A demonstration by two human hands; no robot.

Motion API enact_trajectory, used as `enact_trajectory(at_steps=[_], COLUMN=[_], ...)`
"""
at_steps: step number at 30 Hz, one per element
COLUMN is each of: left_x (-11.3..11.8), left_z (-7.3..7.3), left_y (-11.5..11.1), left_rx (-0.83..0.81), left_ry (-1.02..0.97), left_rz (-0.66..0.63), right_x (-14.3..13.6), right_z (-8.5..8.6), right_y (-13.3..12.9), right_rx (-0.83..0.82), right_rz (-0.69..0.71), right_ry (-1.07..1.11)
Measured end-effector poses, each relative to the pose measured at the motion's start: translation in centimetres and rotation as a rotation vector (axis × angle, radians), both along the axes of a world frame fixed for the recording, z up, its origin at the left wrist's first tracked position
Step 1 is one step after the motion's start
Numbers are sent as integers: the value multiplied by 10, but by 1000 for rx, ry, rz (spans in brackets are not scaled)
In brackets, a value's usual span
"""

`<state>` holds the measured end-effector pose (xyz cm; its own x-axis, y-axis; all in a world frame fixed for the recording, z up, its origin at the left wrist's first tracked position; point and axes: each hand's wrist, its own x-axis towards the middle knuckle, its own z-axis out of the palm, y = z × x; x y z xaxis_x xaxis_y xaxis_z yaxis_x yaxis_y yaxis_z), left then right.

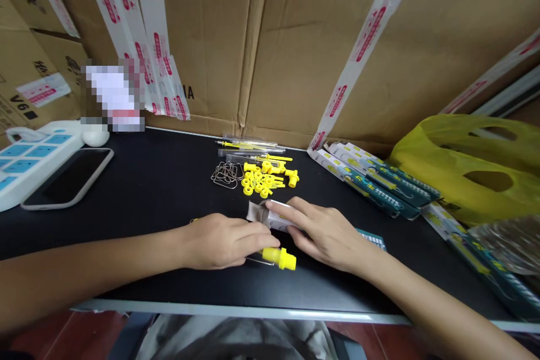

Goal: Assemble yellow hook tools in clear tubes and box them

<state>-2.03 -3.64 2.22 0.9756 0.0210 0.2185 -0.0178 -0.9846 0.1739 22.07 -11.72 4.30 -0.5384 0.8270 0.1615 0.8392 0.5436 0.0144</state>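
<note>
Left hand (230, 242): wrapped round the yellow tool (280, 257), wide end poking out right and near.
Right hand (327, 233): clamped on the white box (278, 215), index finger over the top.
Box vs tool: box just far of it; both long axes run roughly left-right (flap end faces left, beside my left fingers).
Hidden: tool's middle, under my left hand; box interior unclear; yellow end blurred.
Wire (261, 261): mostly covered, can't tell if it's joined to the tool.

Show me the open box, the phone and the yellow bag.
Open box (277, 222), head view: its white side.
Phone (68, 177), head view: middle of the dark screen.
Yellow bag (439, 171), head view: plastic left of the holes.
</note>
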Motion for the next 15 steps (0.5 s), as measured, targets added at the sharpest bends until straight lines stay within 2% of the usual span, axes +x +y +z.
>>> enact_trajectory(at_steps=[4,11,15], left_x=[0,4,7], left_z=[0,5,10], left_y=[-3,-6,-7], left_rx=[-135,-412,-571], left_ry=[-46,-184,-160], left_rz=[83,454,451], right_x=[-3,-9,-14], right_z=[4,4,3], right_y=[-3,-8,-10], right_rx=[-41,-52,-47], right_rz=[1,-20,-9], right_ry=[61,76,81])
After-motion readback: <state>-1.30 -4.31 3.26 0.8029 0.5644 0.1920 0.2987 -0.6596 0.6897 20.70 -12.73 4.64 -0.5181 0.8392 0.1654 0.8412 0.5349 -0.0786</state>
